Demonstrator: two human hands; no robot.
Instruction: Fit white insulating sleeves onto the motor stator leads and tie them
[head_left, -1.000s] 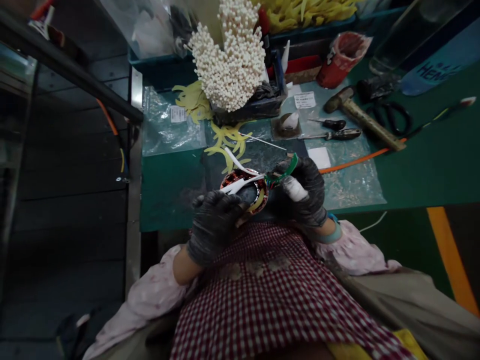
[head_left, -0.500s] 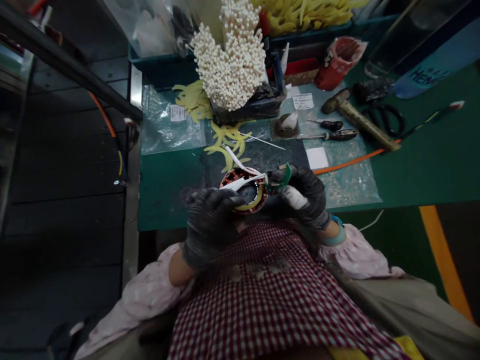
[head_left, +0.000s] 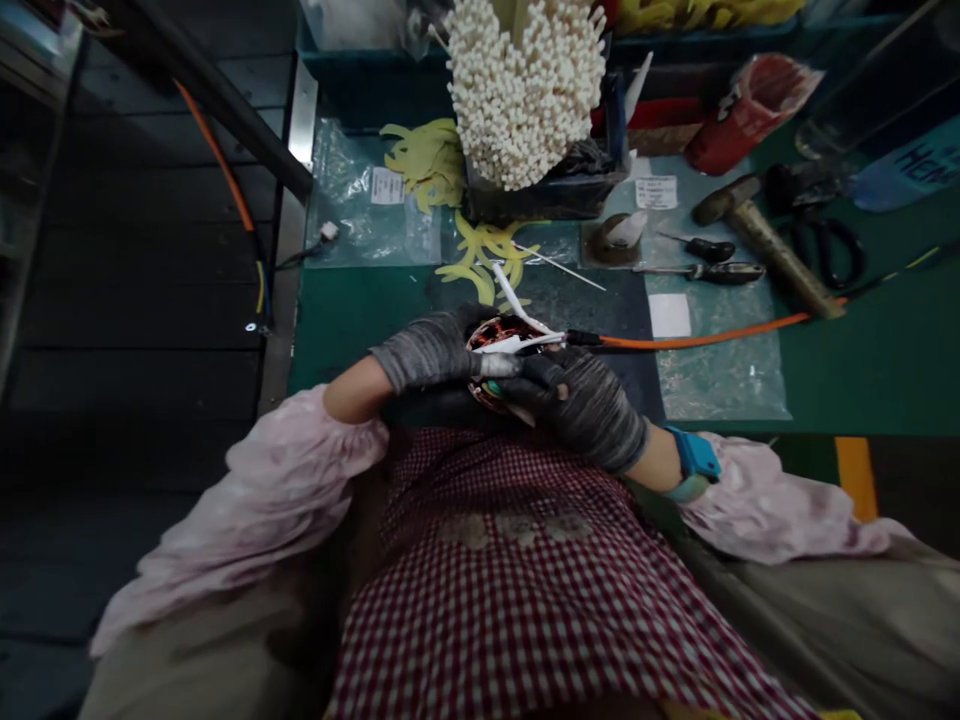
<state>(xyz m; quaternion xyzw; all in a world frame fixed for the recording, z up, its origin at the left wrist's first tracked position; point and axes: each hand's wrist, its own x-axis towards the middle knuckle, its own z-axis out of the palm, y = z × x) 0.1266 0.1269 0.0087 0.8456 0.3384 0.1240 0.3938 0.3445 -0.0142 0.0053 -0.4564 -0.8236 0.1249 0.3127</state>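
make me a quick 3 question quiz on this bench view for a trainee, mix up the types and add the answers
1. Multiple choice. Which tool lies nearest the red cup? a) long screwdriver b) hammer c) scissors
2. True or false. The left hand and the right hand are both gloved.
3. Fill in. The cable running right from beside the copper coil is coloured ____.

Key: 1 b; 2 true; 3 orange
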